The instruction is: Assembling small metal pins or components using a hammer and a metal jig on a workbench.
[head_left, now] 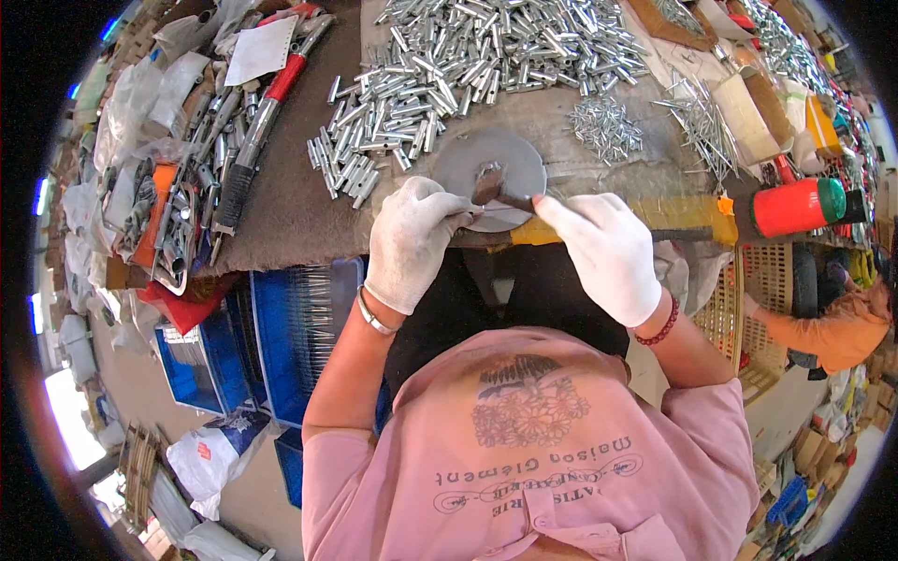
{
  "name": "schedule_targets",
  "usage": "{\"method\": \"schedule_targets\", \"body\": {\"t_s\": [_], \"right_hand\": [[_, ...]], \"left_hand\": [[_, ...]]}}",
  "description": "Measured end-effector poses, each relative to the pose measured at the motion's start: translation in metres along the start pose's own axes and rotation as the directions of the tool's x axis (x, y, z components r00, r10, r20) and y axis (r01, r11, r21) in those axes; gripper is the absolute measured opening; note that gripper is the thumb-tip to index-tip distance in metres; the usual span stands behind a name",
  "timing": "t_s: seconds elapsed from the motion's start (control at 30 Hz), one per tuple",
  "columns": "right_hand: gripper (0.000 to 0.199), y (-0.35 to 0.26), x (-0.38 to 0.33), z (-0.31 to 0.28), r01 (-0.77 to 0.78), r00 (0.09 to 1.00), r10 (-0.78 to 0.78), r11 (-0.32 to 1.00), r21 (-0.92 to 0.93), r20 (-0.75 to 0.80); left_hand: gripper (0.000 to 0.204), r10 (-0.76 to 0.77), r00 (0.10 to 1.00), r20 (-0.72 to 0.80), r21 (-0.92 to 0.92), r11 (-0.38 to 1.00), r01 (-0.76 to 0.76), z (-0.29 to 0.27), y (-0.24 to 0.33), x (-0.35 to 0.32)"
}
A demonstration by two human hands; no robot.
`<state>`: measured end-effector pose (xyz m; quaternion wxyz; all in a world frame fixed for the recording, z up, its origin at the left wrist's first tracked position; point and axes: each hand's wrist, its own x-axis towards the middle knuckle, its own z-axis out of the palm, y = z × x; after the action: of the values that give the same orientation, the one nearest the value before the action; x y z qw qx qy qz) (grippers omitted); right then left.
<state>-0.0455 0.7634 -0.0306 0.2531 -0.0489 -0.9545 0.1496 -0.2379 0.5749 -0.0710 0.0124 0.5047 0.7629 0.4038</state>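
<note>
Workbench [271, 201], covered in worn brown-grey cloth, spreads around a round grey metal disc [517, 166], which lies at the bench's near edge. Beyond the disc sprawls a heap of short silvery tubes [505, 47], trailing off to its left. Under the bench edge, left of the disc, a blue crate [273, 355] holds thin metal rods [318, 313]. Well right of the disc lies a red cylinder [790, 208] with a green end; loose pins [706, 126] lie between the two, farther back. White-gloved hands meet at the disc. The left hand [412, 238] has its fingers drawn together at the near-left rim — whether they pinch something small, I cannot tell. The right hand [603, 248] brings thumb and forefinger close at a dark brown strip [517, 201] over the disc — gripping or merely touching is unclear. Tiny metal parts [606, 129] cluster near the disc, to its right.
</note>
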Motion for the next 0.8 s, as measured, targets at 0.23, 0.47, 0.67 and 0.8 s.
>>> {"method": "schedule_targets", "body": {"t_s": [0.23, 0.47, 0.67, 0.8], "right_hand": [[0.041, 0.014, 0.025, 0.011, -0.160, 0.981, 0.140, 0.974, 0.159, 0.132], [0.015, -0.010, 0.018, 0.017, -0.112, 0.960, 0.136, 0.987, -0.111, 0.244], [0.011, -0.025, 0.002, 0.023, -0.477, 0.836, 0.307, 0.816, 0.325, 0.455], [0.018, -0.034, -0.001, 0.023, -0.824, 0.559, 0.335, 0.325, 0.463, 0.759]], "left_hand": [[0.014, -0.002, 1.000, 0.004, -0.040, 0.999, 0.002, -0.002, -0.002, 0.001], [0.015, -0.052, 0.999, -0.001, -0.116, 0.992, 0.052, -0.002, -0.003, -0.005], [0.028, -0.132, 0.985, -0.110, -0.074, 0.989, 0.124, 0.004, 0.015, -0.019], [0.046, -0.420, 0.903, -0.084, -0.282, 0.879, 0.383, 0.014, 0.046, -0.041]]}}
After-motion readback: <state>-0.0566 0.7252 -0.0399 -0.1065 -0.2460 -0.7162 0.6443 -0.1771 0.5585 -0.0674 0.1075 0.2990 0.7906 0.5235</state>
